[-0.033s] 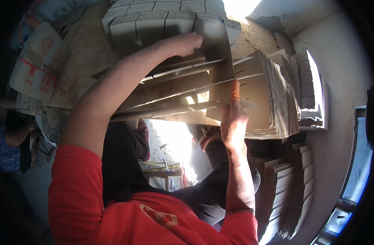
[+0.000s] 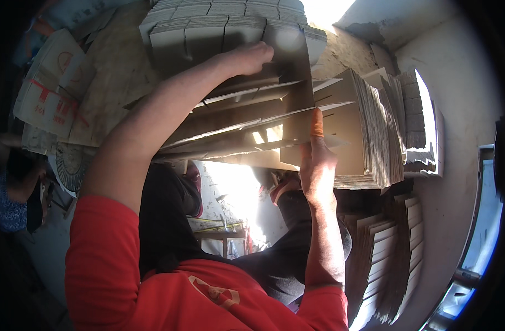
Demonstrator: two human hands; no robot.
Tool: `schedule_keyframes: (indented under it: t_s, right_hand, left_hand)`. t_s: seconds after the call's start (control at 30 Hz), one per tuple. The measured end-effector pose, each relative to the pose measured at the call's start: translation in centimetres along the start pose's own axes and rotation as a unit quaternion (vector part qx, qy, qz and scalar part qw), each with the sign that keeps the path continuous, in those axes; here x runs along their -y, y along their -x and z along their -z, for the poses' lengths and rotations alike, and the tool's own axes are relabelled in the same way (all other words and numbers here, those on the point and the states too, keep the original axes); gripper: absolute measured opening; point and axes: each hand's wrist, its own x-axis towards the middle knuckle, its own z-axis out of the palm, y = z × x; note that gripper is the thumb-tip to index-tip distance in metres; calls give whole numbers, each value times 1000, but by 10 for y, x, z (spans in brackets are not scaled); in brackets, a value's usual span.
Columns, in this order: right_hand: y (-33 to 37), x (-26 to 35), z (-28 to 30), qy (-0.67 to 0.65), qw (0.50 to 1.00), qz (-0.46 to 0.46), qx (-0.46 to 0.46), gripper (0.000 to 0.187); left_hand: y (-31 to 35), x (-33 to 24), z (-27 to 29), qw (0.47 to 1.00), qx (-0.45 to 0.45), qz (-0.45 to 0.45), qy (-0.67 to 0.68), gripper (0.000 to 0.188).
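Several long slotted cardboard strips [image 2: 236,127] stand on edge side by side in front of me, running left to right. A cardboard cross strip [image 2: 298,91] lies over them from far to near at their right part. My left hand [image 2: 256,57] is closed at the far end of this cross strip; its fingertips are hidden. At the near end, my right hand [image 2: 317,157] grips the cross strip, with an orange cover [image 2: 317,122] on the thumb lying along it. The right hand's other fingers are mostly hidden below.
Stacked cardboard pieces [image 2: 202,38] stand at the back. A thick pile of cardboard sheets [image 2: 349,132] is to the right, with more cardboard [image 2: 382,248] below it. A printed carton [image 2: 54,105] lies at the left. Another person's arm [image 2: 20,182] shows at the far left.
Hardly anything differs. Both hands keep their hold, and the cardboard strips have shifted only very slightly.
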Motion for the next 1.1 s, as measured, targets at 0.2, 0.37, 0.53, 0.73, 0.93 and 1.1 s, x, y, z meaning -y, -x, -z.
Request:
schedule_keyframes:
  t_s: [0.2,0.37,0.53,0.73,0.93,1.1]
  right_hand:
    - [2,-9,14,-21,999,3,34,65]
    - [6,-9,-3,-8,1000,-2,-13,69]
    - [2,-5,0,3,1000,-12,7,66]
    - [6,-12,-12,5,1000,23,8,65]
    - [0,-14,-8,81,996,37,31,68]
    - [-4,-19,4,150,986,-16,65,67]
  left_hand:
    - [4,6,-6,1000,-27,3,0,8]
    - [-1,2,1,999,5,11,-30,10]
    - [2,4,-3,999,-22,30,-39,12]
    - [0,3,0,998,12,52,-19,22]
    - [4,5,6,999,-1,50,-6,29]
    - [28,8,41,992,-39,100,65,34]
